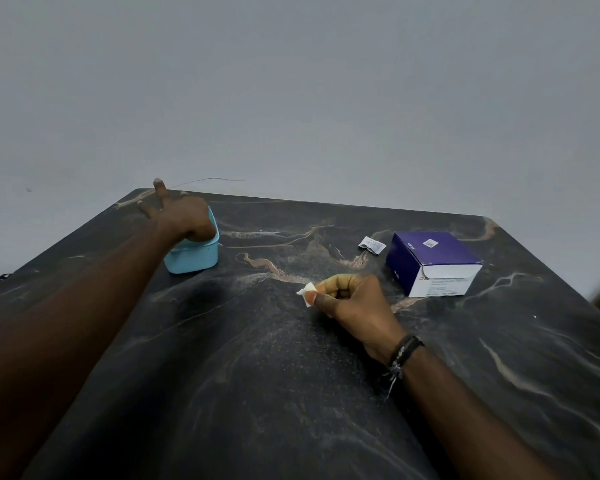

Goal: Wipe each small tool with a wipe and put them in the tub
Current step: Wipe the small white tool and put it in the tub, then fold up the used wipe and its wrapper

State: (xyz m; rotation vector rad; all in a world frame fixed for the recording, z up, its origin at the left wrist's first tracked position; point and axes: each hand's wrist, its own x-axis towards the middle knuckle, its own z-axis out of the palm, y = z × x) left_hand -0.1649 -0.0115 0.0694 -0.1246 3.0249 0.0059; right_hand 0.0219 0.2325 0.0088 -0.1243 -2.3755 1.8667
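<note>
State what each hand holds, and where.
Right hand pinches a white wipe by one end. Left hand is over the tub; its hold can't be told.

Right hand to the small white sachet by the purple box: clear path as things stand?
Probably yes. The sachet lies apart on bare table just beyond the right hand, left of the purple box, nothing between. But that hand already pinches a wipe.

Both forearms are bare, with no sleeves in view. The right wrist [404, 355] wears dark bracelets: thin black cord bands stacked together, one seemingly beaded, with a short pale strand hanging from them. The left hand [182, 216] and its wrist show no rings, watch or bands.
</note>
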